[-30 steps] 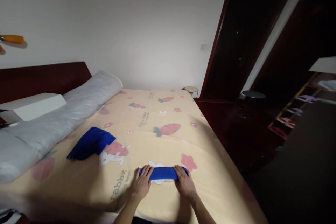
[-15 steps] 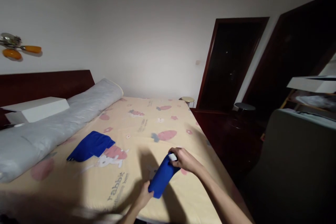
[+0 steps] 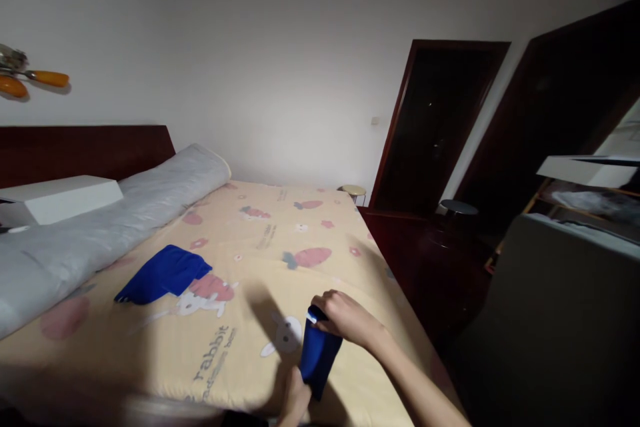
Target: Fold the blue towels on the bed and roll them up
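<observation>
A folded blue cloth [image 3: 321, 355] with a small white label is held between my two hands above the patterned bed sheet [image 3: 260, 240]. My right hand [image 3: 343, 315] is closed on its upper end, by the label. Lower down, my left hand [image 3: 296, 392] grips the cloth's bottom left edge. Another blue cloth [image 3: 167, 273] lies on the sheet to the left, over part of a rabbit print.
A grey roll [image 3: 110, 220] lies along the headboard [image 3: 85, 150], with a white box [image 3: 65, 199] by it. Right of the bed stand a dark stool [image 3: 459, 207], a grey panel [image 3: 555, 320] and a shelf with a white tray [image 3: 585, 170].
The held cloth has turned more upright, its top end bending over under my right hand. My left hand has moved down and slightly right. The view has shifted slightly.
</observation>
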A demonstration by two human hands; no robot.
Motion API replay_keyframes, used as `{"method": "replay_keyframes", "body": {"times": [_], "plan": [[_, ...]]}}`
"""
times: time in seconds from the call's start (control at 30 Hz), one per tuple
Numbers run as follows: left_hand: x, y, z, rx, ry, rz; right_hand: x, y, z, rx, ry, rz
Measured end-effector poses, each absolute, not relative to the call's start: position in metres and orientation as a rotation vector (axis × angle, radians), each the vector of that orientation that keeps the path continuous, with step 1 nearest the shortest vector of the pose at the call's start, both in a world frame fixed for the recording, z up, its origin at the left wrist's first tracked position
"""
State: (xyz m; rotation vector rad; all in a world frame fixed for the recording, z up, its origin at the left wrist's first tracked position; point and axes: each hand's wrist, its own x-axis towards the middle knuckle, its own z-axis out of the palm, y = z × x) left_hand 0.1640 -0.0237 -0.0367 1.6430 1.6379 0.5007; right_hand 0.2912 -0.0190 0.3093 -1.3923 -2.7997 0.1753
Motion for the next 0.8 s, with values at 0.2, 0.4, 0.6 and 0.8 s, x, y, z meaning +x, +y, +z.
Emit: {"method": "replay_keyframes", "body": {"times": [0.2, 0.4, 0.6, 0.8], "plan": [[0.164, -0.024, -0.039, 1.611, 1.717, 0.470, 0.301, -0.012, 0.299, -1.420, -2.740, 0.236], [0.160, -0.030, -0.039, 1.660, 1.660, 0.494, 0.302, -0.015, 0.299, -1.383, -2.702, 0.220], [0.155, -0.034, -0.034, 1.762, 1.647, 0.521, 0.311, -0.016, 0.297, -1.399, -2.751, 0.222], [0.146, -0.039, -0.023, 1.862, 1.503, 0.588, 0.371, -0.015, 0.299, -1.593, -2.576, 0.331]]}}
